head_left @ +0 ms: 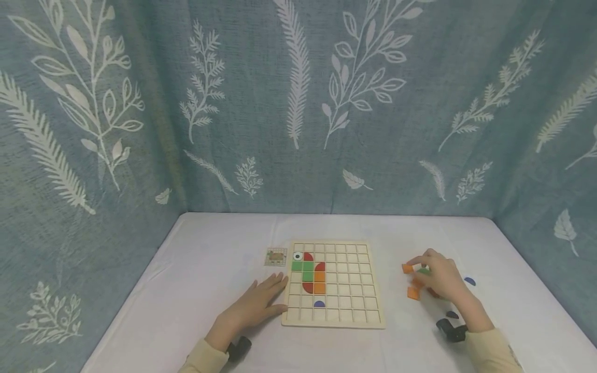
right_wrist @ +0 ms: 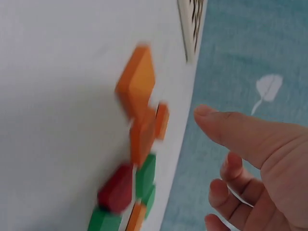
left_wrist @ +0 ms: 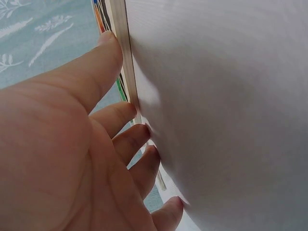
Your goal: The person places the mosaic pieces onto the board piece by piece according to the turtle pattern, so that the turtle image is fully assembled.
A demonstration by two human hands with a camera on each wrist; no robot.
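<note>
A wooden grid board (head_left: 345,316) carries a white eye tile (head_left: 297,256), green squares, orange squares and red rounded pieces, with a blue half-circle (head_left: 319,304) apart below them. Against its left edge lies my left hand (head_left: 256,304), thumb and fingers extended; the left wrist view shows the fingertips at the board's side. My right hand (head_left: 437,273) hovers over loose pieces right of the board, fingers bent and nothing seen between them. By its fingertips in the head view is an orange square (head_left: 408,269). A red piece (right_wrist: 115,187) and green pieces (right_wrist: 146,175) lie close by.
A small picture card (head_left: 276,257) lies beside the board's upper left corner. Another orange square (head_left: 413,293), a blue half-circle (head_left: 470,281) and a dark half-circle (head_left: 452,314) lie on the white table (head_left: 224,243). A leaf-patterned curtain (head_left: 261,103) hangs behind.
</note>
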